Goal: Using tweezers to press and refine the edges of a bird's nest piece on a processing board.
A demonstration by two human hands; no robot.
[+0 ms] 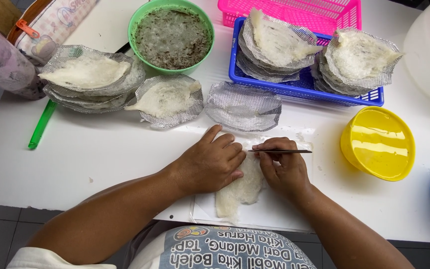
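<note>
Bright, even light; soft shadows.

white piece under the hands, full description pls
The white piece is a flat, irregular, off-white slab with a fibrous, slightly translucent look and ragged edges. It lies flat on a clear sheet at the near edge of the white table, its long axis running toward the person. The left hand presses down on its upper left part; the right hand rests along its right edge, holding thin dark tweezers just above its top. Its lower end is uncovered.
</note>
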